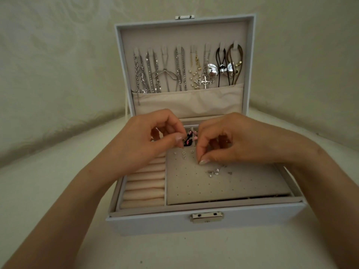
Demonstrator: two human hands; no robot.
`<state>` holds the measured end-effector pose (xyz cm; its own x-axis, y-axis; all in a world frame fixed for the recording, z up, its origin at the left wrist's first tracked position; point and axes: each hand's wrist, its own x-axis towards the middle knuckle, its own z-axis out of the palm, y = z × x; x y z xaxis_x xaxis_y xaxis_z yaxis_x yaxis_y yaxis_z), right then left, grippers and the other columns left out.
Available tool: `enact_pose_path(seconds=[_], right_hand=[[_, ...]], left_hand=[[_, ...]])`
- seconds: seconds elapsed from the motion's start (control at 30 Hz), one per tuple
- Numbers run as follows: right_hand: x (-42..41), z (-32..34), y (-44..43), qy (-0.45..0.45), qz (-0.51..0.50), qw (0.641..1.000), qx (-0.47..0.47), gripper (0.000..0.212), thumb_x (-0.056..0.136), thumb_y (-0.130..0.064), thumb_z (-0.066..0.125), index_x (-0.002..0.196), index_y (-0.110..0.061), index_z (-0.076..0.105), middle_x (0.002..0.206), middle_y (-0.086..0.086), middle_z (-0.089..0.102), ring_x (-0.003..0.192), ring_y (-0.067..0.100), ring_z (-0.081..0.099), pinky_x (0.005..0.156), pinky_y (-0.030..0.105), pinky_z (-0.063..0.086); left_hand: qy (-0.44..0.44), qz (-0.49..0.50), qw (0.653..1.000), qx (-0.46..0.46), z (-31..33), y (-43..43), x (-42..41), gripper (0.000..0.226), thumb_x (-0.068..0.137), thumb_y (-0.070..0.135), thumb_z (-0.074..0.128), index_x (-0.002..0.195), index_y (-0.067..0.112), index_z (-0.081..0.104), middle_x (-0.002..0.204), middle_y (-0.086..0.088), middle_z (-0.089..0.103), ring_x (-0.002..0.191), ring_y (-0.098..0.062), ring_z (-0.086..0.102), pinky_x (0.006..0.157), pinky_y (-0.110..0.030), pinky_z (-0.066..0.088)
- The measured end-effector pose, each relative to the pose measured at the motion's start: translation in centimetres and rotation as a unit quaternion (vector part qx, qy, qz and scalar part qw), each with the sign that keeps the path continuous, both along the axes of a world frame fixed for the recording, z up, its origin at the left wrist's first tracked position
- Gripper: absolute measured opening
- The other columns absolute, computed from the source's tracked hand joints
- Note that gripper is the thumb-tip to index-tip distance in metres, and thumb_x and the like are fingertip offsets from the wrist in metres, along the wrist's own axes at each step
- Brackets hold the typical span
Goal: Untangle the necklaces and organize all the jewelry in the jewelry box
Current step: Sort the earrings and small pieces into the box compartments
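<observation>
Pinched narrow, grip contents too small to tell, left hand (155, 136) and right hand (229, 140) over grey perforated earring panel (223, 187) of open white jewelry box (155, 224), probably to seat small silver studs (213, 172); chain necklaces (179, 72) hung separately in lid.

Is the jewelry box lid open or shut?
Open: the lid stands upright, with necklaces hanging inside it.
</observation>
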<state>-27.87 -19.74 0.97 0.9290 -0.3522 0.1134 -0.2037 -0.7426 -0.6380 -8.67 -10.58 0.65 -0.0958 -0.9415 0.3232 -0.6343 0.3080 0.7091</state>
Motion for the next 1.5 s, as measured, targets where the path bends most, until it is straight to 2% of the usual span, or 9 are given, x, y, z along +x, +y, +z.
enact_pose_path(seconds=[0.23,0.43,0.57,0.73,0.87,1.03,1.17,1.3,1.5], right_hand=[[0.6,-0.3,-0.3,-0.097,-0.033,0.994,-0.04,0.006,0.078,-0.021,0.073,0.084,-0.02,0.072,0.081,-0.01,0.061,0.074,0.016,0.058,0.069,0.031,0.049],[1.1,-0.4,0.2,-0.159,-0.033,0.986,-0.046,0.007,0.076,-0.023,0.07,0.082,-0.02,0.071,0.08,0.0,0.061,0.07,0.017,0.056,0.067,0.032,0.048],[0.9,-0.2,0.2,-0.155,-0.027,0.987,-0.027,0.007,0.078,-0.02,0.069,0.084,-0.019,0.072,0.081,0.001,0.063,0.073,0.016,0.058,0.07,0.033,0.049],[0.8,-0.1,0.2,-0.149,-0.024,0.989,0.005,0.01,0.076,-0.017,0.069,0.085,-0.016,0.073,0.082,0.001,0.065,0.074,0.021,0.059,0.072,0.039,0.05],[0.6,-0.2,0.3,-0.158,-0.024,0.987,0.021,0.009,0.074,-0.009,0.071,0.082,-0.013,0.073,0.082,0.002,0.066,0.077,0.022,0.062,0.074,0.045,0.05],[0.6,-0.1,0.4,-0.167,-0.026,0.985,0.031,0.008,0.073,-0.011,0.072,0.081,-0.013,0.072,0.081,0.0,0.066,0.074,0.021,0.06,0.07,0.039,0.051],[-0.6,0.8,0.3,-0.091,-0.014,0.992,0.088,0.016,0.068,-0.025,0.08,0.077,-0.02,0.068,0.069,-0.005,0.061,0.06,0.02,0.047,0.058,0.033,0.041],[-0.6,0.9,0.5,0.013,0.025,0.995,0.096,0.023,0.062,-0.031,0.08,0.08,-0.022,0.069,0.066,-0.007,0.059,0.059,0.017,0.048,0.057,0.036,0.04],[0.0,0.7,0.8,0.055,0.023,0.997,0.056,0.021,0.066,-0.031,0.082,0.08,-0.024,0.069,0.073,-0.001,0.061,0.063,0.009,0.052,0.058,0.023,0.043]], left_hand=[[0.1,-0.036,0.992,0.068,-0.3,0.1,-0.6,0.039,0.064,0.024,0.077,0.097,0.014,0.06,0.085,-0.001,0.072,0.079,-0.018,0.066,0.078,-0.032,0.052],[0.149,-0.036,0.986,0.058,-0.4,-0.1,-1.0,0.038,0.063,0.018,0.082,0.092,0.015,0.056,0.078,-0.005,0.071,0.071,-0.017,0.065,0.073,-0.031,0.051],[0.127,-0.036,0.99,0.044,-0.5,-0.1,-1.0,0.034,0.065,0.012,0.081,0.088,0.017,0.055,0.075,-0.004,0.07,0.067,-0.012,0.062,0.067,-0.024,0.05],[0.104,-0.017,0.994,0.02,-0.4,0.1,-1.3,0.033,0.061,0.024,0.08,0.084,0.02,0.057,0.071,-0.002,0.069,0.065,-0.026,0.062,0.064,-0.038,0.05],[0.109,-0.008,0.994,0.004,-0.3,0.1,-1.3,0.029,0.058,0.028,0.08,0.08,0.023,0.061,0.071,0.002,0.068,0.065,-0.019,0.06,0.062,-0.031,0.05],[0.07,0.004,0.997,-0.02,-0.2,0.4,-1.4,0.026,0.066,0.014,0.081,0.08,0.023,0.061,0.073,0.002,0.067,0.067,-0.022,0.061,0.059,-0.027,0.048],[0.038,0.014,0.999,-0.036,-0.3,0.2,-1.2,0.028,0.067,0.013,0.081,0.079,0.029,0.061,0.074,0.005,0.068,0.067,-0.03,0.061,0.061,-0.037,0.049],[0.019,0.012,0.999,-0.039,-0.4,0.1,-1.1,0.029,0.069,0.01,0.08,0.081,0.029,0.061,0.075,0.006,0.068,0.066,-0.027,0.062,0.06,-0.033,0.05],[0.001,0.013,0.999,-0.046,-0.2,0.3,-1.1,0.032,0.069,0.006,0.081,0.081,0.027,0.06,0.076,0.005,0.067,0.063,-0.018,0.061,0.057,-0.024,0.049]])
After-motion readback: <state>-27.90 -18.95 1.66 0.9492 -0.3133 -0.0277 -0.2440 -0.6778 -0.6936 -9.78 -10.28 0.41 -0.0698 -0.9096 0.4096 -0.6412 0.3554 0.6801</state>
